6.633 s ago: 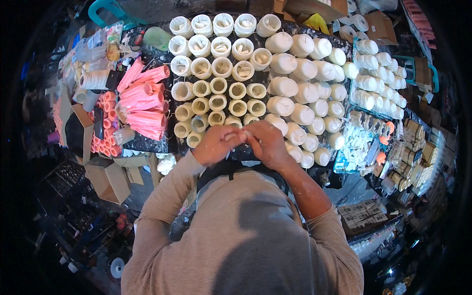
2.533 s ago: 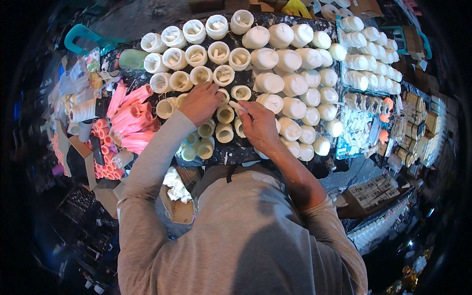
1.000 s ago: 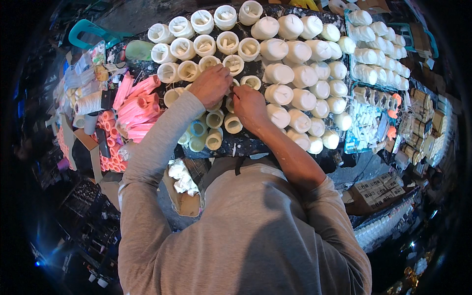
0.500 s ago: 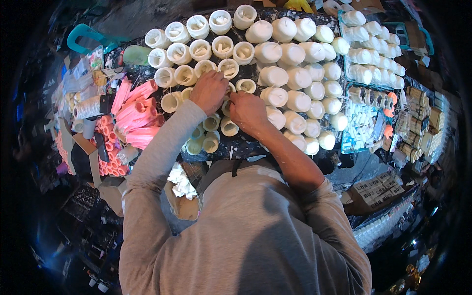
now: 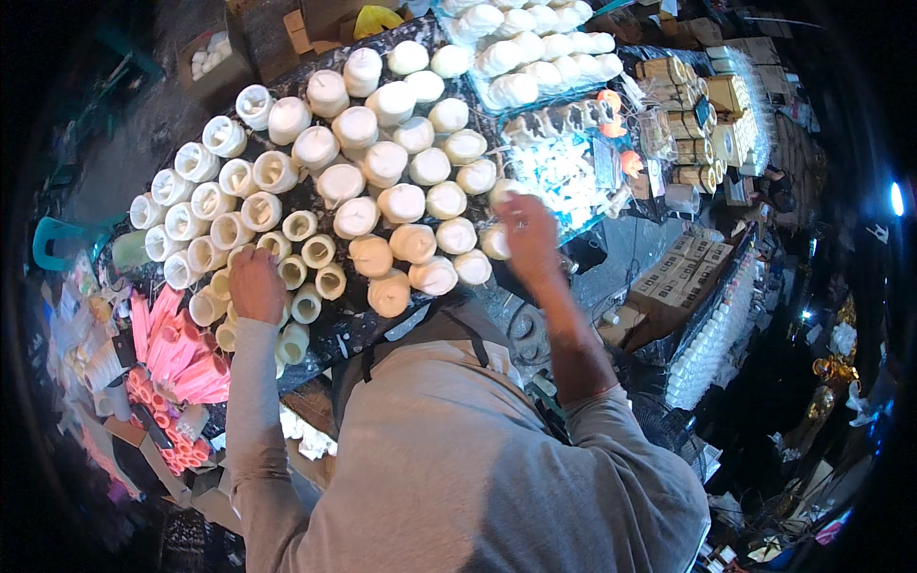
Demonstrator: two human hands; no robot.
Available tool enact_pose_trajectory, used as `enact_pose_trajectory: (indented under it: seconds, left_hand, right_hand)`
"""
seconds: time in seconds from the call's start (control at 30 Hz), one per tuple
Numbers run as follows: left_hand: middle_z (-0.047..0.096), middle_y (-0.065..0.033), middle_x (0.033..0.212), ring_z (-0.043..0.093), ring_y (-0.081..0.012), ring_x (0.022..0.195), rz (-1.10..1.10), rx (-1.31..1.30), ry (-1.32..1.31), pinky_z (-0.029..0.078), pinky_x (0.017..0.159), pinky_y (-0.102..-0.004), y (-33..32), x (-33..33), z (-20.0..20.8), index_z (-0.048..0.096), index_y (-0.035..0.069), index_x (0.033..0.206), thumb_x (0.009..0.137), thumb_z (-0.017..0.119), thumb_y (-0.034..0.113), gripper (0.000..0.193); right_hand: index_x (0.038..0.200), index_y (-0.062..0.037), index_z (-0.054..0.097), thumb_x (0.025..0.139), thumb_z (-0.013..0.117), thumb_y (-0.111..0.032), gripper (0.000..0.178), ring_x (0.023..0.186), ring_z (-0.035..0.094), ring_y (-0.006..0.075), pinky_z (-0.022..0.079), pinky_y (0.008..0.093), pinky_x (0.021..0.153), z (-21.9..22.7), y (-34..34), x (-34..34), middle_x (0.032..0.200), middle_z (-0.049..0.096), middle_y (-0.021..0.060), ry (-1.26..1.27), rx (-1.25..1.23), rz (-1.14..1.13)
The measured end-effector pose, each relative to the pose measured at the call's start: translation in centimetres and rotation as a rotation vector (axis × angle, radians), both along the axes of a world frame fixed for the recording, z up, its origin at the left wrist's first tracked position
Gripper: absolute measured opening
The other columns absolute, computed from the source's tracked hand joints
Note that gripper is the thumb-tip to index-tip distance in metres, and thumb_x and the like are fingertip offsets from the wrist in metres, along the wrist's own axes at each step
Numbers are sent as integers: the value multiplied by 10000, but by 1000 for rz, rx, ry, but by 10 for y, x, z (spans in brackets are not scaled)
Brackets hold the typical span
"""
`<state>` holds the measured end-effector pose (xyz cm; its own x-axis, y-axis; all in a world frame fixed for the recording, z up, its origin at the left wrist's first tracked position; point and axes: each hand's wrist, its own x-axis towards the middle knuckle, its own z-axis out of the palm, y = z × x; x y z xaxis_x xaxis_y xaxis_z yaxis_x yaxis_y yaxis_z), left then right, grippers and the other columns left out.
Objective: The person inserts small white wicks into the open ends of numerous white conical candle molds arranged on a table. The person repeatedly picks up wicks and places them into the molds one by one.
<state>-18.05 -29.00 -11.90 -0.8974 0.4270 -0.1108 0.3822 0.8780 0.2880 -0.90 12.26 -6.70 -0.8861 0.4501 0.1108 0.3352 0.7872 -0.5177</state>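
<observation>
My left hand (image 5: 258, 285) rests among hollow cream cups, back upward, its fingertips hidden between the rims. Close beside it stand small open cups (image 5: 318, 251) with nothing visible inside. Farther left, wider cups (image 5: 198, 162) hold loose white pieces. My right hand (image 5: 528, 234) is off to the right, smeared by motion, at the edge of a group of solid cream candles (image 5: 401, 202) with short wicks on top. A candle (image 5: 503, 194) stands right at its fingers; I cannot tell whether they touch or hold anything.
Just beyond my right hand, a tray (image 5: 565, 229) holds many small white pieces. Wrapped candles (image 5: 535, 53) fill another tray at the back. Pink tubes (image 5: 180, 355) lie on the left. A cardboard box (image 5: 669, 272) stands lower right, a teal chair (image 5: 59, 244) far left.
My view has turned to the right. My hands were close together over the small cups; now the right has moved away to the right, towards the tray, while the left stays at the cups.
</observation>
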Motion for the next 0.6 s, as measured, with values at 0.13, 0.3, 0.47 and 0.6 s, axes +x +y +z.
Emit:
enact_pose_trajectory:
  seconds: [0.13,0.3,0.47,0.6]
  left_hand:
    - [647,-192,936,633,-398,917,42,-20,42,505,817,-514,14,15,21,685,13,859,908,705,150,147]
    - [639,-195,930,618,-404,905,95,-5,26,498,808,-516,55,67,50,694,14,888,881,752,161,158]
    - [650,-184,948,628,-410,935,3,130,-110,508,825,-510,130,130,65,693,25,931,851,777,151,172]
    - [657,-170,964,631,-396,960,-136,217,-190,515,846,-505,209,160,68,692,28,935,843,787,166,191]
  right_hand:
    - [1093,38,740,862,803,-365,469,839,738,395,583,476,791,-54,171,27,915,756,240,-329,73,-384]
    - [1260,16,664,832,818,-415,626,1111,663,456,551,515,937,-133,248,0,1184,676,297,-346,180,-214]
    - [1271,-116,660,817,844,-333,535,1250,596,375,507,552,970,-129,246,-16,1288,646,147,-593,307,-175]
    - [1259,-119,680,789,823,-277,517,1234,598,368,483,572,954,-115,248,-5,1259,662,126,-500,304,-75]
